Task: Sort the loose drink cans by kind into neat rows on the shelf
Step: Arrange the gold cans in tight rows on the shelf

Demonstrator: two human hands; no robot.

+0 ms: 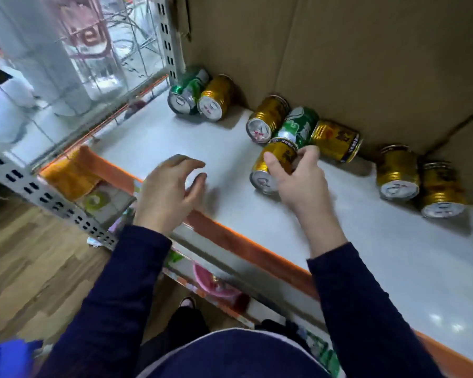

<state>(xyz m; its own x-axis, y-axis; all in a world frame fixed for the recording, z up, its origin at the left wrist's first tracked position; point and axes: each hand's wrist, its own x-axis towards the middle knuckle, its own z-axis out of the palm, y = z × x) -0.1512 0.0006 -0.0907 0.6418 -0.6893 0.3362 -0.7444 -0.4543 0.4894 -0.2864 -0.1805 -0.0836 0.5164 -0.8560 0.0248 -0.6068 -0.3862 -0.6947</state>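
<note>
Head | right hand [301, 184] fingers curled round gold can [280, 156] | left hand [167, 192] fingers loose, empty

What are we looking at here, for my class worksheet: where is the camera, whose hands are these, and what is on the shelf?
There is no machine. A person wears one camera on the head, which looks down at their own two hands. The white shelf has a cardboard back, and gold and green drink cans are mixed along it. The right hand grips a gold can; a green can sits just behind it. The left hand is open and holds nothing.
</note>
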